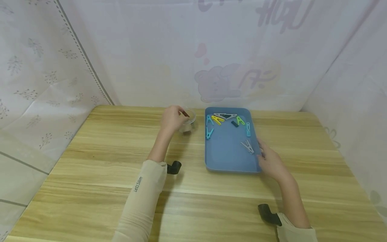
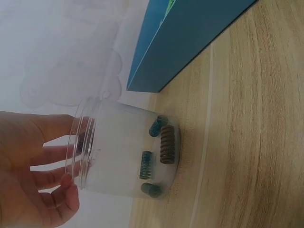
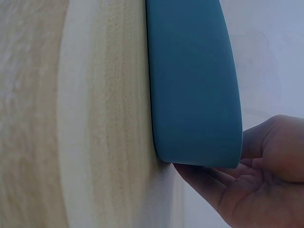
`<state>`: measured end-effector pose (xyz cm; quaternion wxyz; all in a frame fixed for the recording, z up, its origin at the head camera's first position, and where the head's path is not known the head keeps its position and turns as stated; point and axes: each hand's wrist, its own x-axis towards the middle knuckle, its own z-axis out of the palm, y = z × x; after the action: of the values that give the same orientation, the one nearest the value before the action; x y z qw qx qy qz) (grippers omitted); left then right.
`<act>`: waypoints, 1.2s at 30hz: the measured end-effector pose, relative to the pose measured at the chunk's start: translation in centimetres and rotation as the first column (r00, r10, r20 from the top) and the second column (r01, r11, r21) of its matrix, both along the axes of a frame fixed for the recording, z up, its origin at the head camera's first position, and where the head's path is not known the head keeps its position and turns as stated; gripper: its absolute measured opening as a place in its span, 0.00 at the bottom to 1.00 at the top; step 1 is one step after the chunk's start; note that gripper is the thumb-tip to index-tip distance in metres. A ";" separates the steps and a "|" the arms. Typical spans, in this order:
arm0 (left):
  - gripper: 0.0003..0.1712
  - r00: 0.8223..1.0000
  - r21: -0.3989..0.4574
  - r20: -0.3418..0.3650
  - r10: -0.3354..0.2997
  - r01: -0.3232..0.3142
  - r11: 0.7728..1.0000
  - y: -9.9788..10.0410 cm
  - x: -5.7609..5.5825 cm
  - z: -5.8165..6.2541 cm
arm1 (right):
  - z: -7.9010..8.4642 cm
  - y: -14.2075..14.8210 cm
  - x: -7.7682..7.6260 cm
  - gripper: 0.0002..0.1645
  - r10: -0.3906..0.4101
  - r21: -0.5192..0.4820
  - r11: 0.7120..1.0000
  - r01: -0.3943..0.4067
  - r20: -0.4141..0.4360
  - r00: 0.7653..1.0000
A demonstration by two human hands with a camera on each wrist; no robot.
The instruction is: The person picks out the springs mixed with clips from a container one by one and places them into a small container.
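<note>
While the right hand [image 1: 271, 162] steadies the blue tray [image 1: 229, 148], the left hand [image 1: 173, 118] is placed at the mouth of a clear jar [image 2: 118, 147]. The left hand is not spread wide: its fingers are bent and pinch a dark brown piece [image 1: 185, 114] just over the opening. Whether these fingers also touch the rim, I cannot tell.

The jar stands upright on the wooden bench [image 1: 105, 151], to the left of the tray and near its far corner. At the bottom of it I can see a brown coil [image 2: 167, 145], a greenish coil [image 2: 146, 165] and two dark green pieces, one of them [image 2: 152, 190] lying close to the wall.

The right hand is closed on the tray's right side, toward the near corner, with the thumb at the rim and the other fingers outside and lower.

Inside the tray, a yellow clip [image 1: 217, 120], a bright green clip [image 1: 240, 121] and a small dark piece [image 1: 234, 124] lie toward the far end. One light blue clip [image 1: 248, 129] is along the right wall, and one grey clip [image 1: 248, 147] lies nearest to the right hand.
</note>
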<state>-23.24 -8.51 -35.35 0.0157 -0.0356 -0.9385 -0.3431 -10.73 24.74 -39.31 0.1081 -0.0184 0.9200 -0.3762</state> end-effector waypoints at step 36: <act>0.25 0.999 0.044 0.017 -0.034 0.033 0.998 0.1 1.0 2.4 | 0.1 0.0 0.0 0.38 0.005 -0.021 1.000 -0.005 -0.005 1.000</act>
<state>-22.22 -8.39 -33.00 0.0024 -0.0481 -0.9301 -0.3641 -10.73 24.70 -39.23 0.1067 -0.0227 0.9163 -0.3854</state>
